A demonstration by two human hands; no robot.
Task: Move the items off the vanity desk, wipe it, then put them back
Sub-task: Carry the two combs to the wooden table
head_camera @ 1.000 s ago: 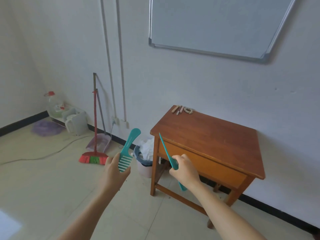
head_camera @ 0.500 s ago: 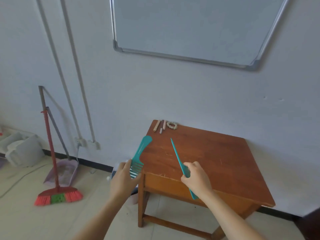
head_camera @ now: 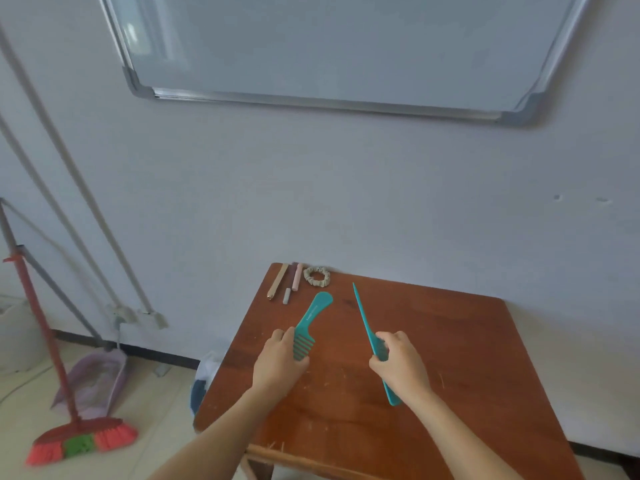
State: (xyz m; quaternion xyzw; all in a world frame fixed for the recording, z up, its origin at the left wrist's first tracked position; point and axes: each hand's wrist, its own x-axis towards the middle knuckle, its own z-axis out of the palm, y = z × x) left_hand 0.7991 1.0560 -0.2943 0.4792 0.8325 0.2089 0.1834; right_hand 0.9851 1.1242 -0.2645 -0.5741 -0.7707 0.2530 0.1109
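Observation:
Both my hands are over the brown wooden vanity desk. My left hand grips a teal wide-tooth comb by its toothed end, handle pointing away from me. My right hand grips a teal tail comb near its middle, its thin tail aimed at the wall. At the desk's back left corner lie a beige scrunchie, a tan pencil-like stick, a pink stick and a small grey stick.
A whiteboard hangs on the wall above the desk. A red broom and a lilac dustpan stand at the left on the tiled floor. A small bin with white rubbish sits beside the desk's left side.
I have stepped closer to the desk, and both hands with their combs now hover over the desktop instead of in front of it.

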